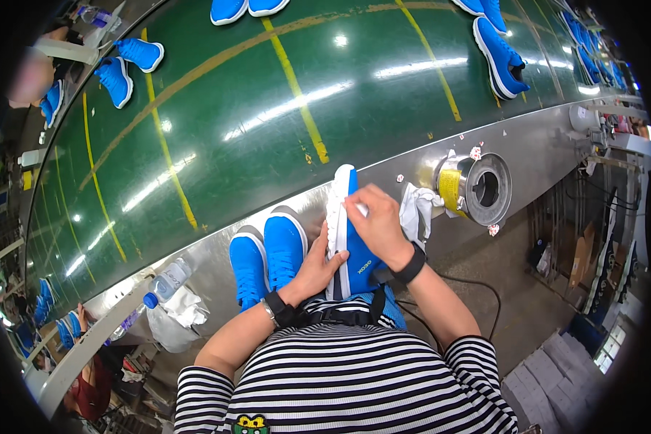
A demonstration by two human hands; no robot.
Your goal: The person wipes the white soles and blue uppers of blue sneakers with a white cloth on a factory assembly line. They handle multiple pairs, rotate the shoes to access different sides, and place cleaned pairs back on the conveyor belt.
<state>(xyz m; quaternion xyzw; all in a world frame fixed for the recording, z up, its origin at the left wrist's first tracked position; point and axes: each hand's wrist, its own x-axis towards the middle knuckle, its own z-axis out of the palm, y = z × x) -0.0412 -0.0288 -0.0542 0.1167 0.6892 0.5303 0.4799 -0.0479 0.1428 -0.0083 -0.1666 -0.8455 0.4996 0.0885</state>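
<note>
In front of my body a blue shoe (362,266) is held turned on its side, its white sole (338,224) facing left. My left hand (317,269) grips the shoe low down, with the thumb across the sole. My right hand (380,226) is closed in a pinch against the shoe's upper part, where the sole meets the blue fabric. A small white piece (362,209) shows at its fingers; its kind is unclear. Left of my hands, two more blue shoes, an outer one (248,262) and an inner one (283,242), stand side by side on the metal ledge.
A green conveyor belt (217,145) with yellow lines carries several blue shoes (498,61). On the metal ledge at right are a round metal container (490,189) and crumpled white cloth (417,208). A plastic bottle (171,281) lies at left. Co-workers are partly visible at far left.
</note>
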